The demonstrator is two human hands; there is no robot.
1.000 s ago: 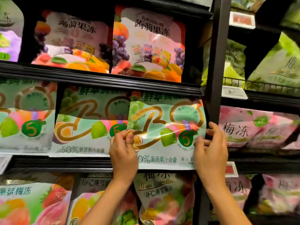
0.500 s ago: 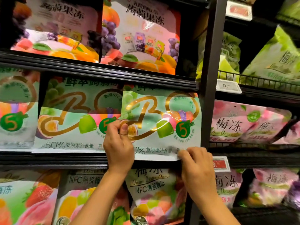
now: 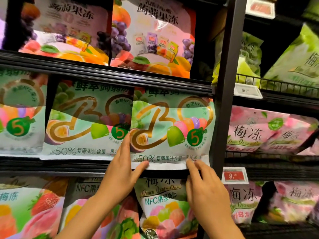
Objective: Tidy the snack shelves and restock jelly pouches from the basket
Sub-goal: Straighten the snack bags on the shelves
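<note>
A pale green jelly pouch [image 3: 172, 128] with gold lettering and a green "5" badge stands upright at the right end of the middle shelf [image 3: 69, 167], against the black upright post [image 3: 226, 83]. My left hand [image 3: 124, 166] holds its lower left corner, thumb on the bottom seam and fingers up its left edge. My right hand [image 3: 203, 185] pinches the bottom seam at its lower right. A matching pouch [image 3: 86, 123] stands just to its left, slightly overlapped.
Fruit-print jelly bags [image 3: 151, 37] fill the shelf above, and mixed pouches [image 3: 164, 209] the shelf below. Pink bags [image 3: 255, 130] and green bags [image 3: 296, 59] sit in the right bay, with price tags [image 3: 234, 175] on the rails. No basket is in view.
My left hand slid down from the pouch's middle left edge to its lower left corner. My right hand dropped from the right edge to the bottom seam. The pouch now sits straighter.
</note>
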